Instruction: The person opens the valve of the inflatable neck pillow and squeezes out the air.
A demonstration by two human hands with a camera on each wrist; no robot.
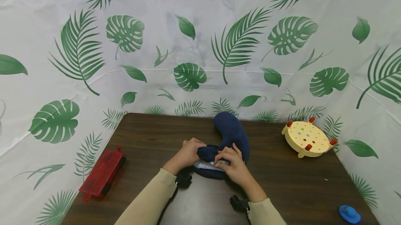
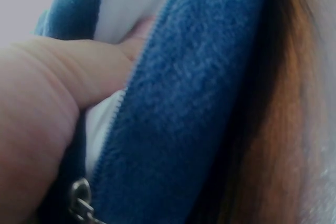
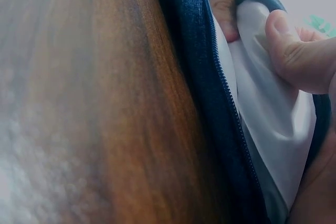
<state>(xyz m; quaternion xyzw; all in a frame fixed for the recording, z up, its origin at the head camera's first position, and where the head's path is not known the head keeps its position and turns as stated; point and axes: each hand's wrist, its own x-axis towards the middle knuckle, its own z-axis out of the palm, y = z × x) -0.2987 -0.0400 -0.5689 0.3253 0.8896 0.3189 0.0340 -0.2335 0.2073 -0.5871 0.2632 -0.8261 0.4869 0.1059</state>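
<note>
A navy fleece neck pillow (image 1: 232, 133) lies curved on the dark wooden table (image 1: 150, 131), its zip open at the near end. A white inner cushion (image 1: 203, 165) shows through the opening. My left hand (image 1: 189, 152) grips the bunched blue cover (image 2: 194, 93) at the opening, its thumb (image 2: 68, 77) lying against the zip edge above the metal zip pull (image 2: 81, 200). My right hand (image 1: 228, 161) pinches the white inner cushion (image 3: 273, 129) beside the zip teeth (image 3: 231, 108); its thumb (image 3: 299, 51) presses into the white fabric.
A red plastic toy vehicle (image 1: 101, 174) sits near the table's left edge. A round yellow peg board (image 1: 307, 138) with red pegs stands at the back right, and a small blue object (image 1: 349, 214) at the front right. A leaf-print sheet (image 1: 200, 44) walls three sides.
</note>
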